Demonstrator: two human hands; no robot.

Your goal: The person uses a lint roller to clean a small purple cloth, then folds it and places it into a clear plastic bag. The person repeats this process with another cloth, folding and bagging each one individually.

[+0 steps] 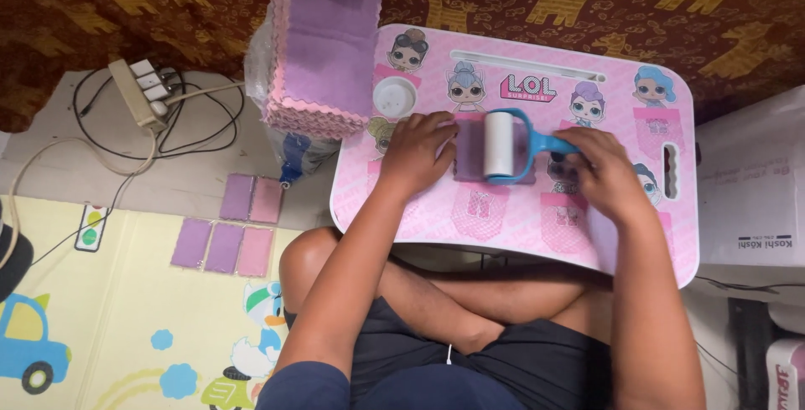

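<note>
Far left on floor: white power strip (144,91) w/ cables, five folded purple and pink cloths (226,225) laid flat on mat. Tall stack of purple and pink zigzag-edged cloth squares (323,49) stood beside pink cartoon-printed lap table (671,91). Left hand (417,154) lay flat, fingers spread, pressing purple cloth piece (467,150) at table centre. White lint roller w/ blue frame (503,146) sat on cloth; right hand (605,177) closed round its handle. Risk: cloth could bunch or lift w/ roller if pressing hand slackened.

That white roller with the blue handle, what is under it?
Under the roller lies a purple cloth on the pink table. The left hand covers the cloth's left edge.
</note>
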